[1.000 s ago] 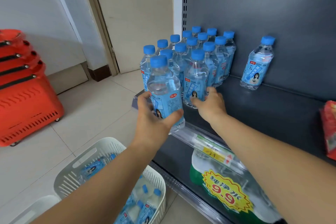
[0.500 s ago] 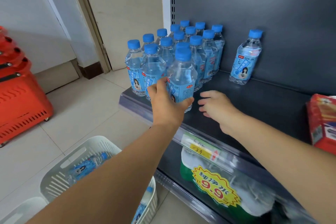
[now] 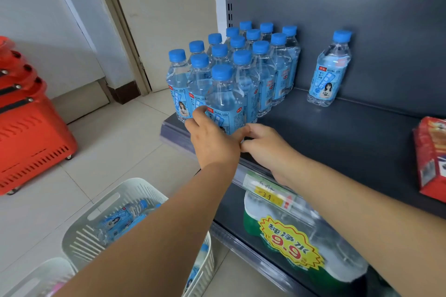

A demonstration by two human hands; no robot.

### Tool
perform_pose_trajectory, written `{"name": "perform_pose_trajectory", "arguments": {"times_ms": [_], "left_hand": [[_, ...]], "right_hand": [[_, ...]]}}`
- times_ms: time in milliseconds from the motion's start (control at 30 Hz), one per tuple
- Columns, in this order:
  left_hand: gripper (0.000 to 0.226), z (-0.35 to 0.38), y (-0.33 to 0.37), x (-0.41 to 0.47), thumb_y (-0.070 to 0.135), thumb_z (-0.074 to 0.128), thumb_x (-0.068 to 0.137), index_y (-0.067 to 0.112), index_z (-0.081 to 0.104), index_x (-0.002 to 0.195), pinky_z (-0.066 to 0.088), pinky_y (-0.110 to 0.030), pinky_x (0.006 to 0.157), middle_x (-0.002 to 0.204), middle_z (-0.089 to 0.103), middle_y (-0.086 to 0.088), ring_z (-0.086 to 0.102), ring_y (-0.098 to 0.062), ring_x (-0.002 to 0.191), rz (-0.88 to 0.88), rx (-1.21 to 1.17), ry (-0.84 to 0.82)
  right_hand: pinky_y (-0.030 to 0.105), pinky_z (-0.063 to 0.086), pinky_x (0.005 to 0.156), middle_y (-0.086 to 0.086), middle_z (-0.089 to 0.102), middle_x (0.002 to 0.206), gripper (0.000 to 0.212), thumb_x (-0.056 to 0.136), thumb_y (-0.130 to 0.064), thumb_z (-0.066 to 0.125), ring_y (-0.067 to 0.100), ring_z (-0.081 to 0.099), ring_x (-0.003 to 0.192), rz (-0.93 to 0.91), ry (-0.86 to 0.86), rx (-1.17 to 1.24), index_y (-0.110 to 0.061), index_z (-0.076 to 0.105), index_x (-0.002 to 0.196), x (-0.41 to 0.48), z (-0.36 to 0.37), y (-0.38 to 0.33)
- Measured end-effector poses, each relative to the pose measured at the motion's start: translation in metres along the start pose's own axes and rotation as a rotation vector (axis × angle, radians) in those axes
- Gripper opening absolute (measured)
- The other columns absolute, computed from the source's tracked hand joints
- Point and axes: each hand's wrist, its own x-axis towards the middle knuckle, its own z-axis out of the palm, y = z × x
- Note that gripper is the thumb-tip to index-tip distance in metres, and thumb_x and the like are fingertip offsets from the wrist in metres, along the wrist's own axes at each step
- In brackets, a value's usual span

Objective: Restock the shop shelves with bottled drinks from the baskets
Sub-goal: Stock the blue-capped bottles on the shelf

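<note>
Two bare hands were seen reaching onto the dark shelf. The left hand was wrapped around the lower part of the front bottle, its fingers curled onto the label while the bottle stood upright at the shelf's front edge. The right hand was placed just beside the left, thumb touching the bottle's base; whether its fingers were pressed on anything could not be told, since they were hidden under the hand. Directly beyond the left fingers, a cluster of blue-capped bottles was packed in rows, the held bottle touching its front rank. Well apart, beyond and to the right of the right fingers, a lone bottle was stood against the back panel. Below the left forearm, a white basket was seen on the floor with more bottles lying inside. A yellow price tag was fixed to the shelf edge under the right wrist.
</note>
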Motion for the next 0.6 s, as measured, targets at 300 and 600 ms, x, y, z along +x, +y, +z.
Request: {"name": "perform_pose_trajectory", "arguments": {"times_ms": [300,600], "left_hand": [[0.058,-0.020,-0.018,0.015,0.012,0.080,0.071,0.014,0.045,0.117,0.049,-0.039,0.094,0.117,0.054,-0.004,0.056,-0.019,0.106,0.036,-0.061,-0.117],[0.037,-0.055,-0.028,0.008,0.015,0.079,0.075,0.017,0.052,0.100,0.050,-0.012,0.076,0.089,0.058,0.008,0.060,-0.008,0.085,-0.086,-0.233,-0.199]], "right_hand": [[0.025,0.043,0.094,-0.013,0.065,0.097,0.044,0.080,0.010,0.051,0.008,0.058,0.099,-0.045,0.036,0.168,-0.029,0.061,0.099,0.009,0.007,-0.002],[0.031,0.047,0.095,0.004,0.064,0.119,0.040,0.081,0.004,0.049,0.020,0.058,0.110,-0.118,0.319,-0.153,-0.010,0.064,0.115,-0.009,0.016,-0.011]]}}
